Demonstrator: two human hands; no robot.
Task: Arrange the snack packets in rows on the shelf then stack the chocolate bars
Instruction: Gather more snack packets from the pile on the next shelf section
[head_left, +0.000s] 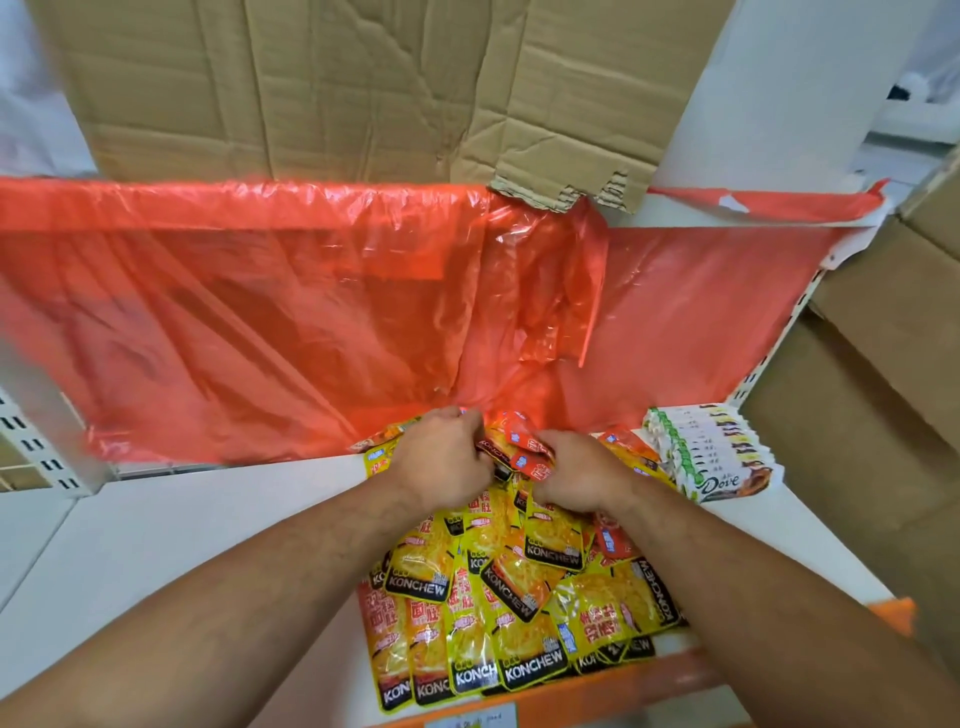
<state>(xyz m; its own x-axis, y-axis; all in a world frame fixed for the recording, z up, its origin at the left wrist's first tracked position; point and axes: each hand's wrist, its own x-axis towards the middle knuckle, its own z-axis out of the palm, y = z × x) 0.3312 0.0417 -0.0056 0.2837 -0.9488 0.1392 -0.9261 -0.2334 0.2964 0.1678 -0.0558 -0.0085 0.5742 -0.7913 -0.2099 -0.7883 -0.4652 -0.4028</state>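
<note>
Several yellow KONCHEW snack packets (519, 613) lie in a loose overlapping pile on the white shelf (182, 530), reaching from its front edge to the back. My left hand (441, 457) and my right hand (576, 473) are both at the far end of the pile, fingers curled round a bunch of red and yellow packets (519, 449) held between them. A row of white Dove chocolate bars (711, 452) lies at the back right of the shelf, just right of my right hand.
A red plastic sheet (311, 322) hangs across the back of the shelf. Flattened cardboard (337, 88) stands above it. Cardboard boxes (872, 364) are stacked to the right. An orange strip (649, 686) runs along the shelf's front edge. The shelf's left half is bare white.
</note>
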